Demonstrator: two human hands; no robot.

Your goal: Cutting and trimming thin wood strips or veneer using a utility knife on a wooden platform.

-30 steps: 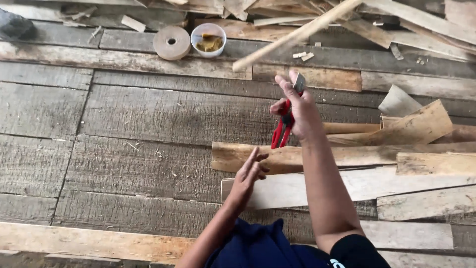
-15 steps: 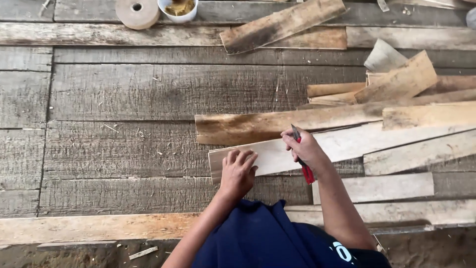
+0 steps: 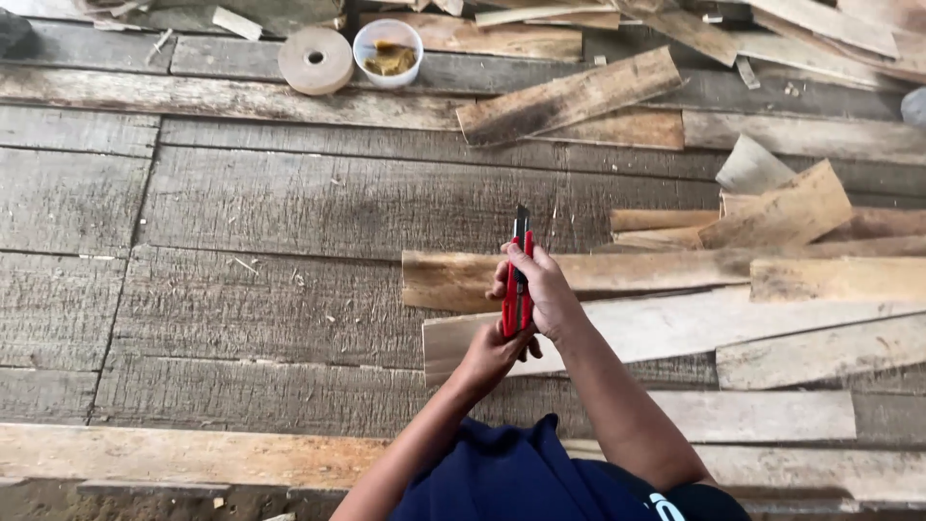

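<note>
A red utility knife (image 3: 518,280) stands nearly upright in the middle of the view, its dark blade pointing to the far side. The right hand (image 3: 545,289) wraps around the upper part of the handle with the fingers closed on it. The left hand (image 3: 494,352) meets the knife's near end from below, fingers curled against the handle's bottom. Both hands hover above a pale plank (image 3: 675,328) that lies crosswise on the weathered wooden floor (image 3: 289,212). Just beyond it lies a browner plank (image 3: 453,280), and to the right is a loose heap of short wood offcuts (image 3: 786,207). On the far side, to the left, a flat wooden disc with a centre hole (image 3: 315,60) sits just beside a small white cup (image 3: 388,50) holding something yellowish. Another board (image 3: 569,96) lies slanted to the right of the cup.
</note>
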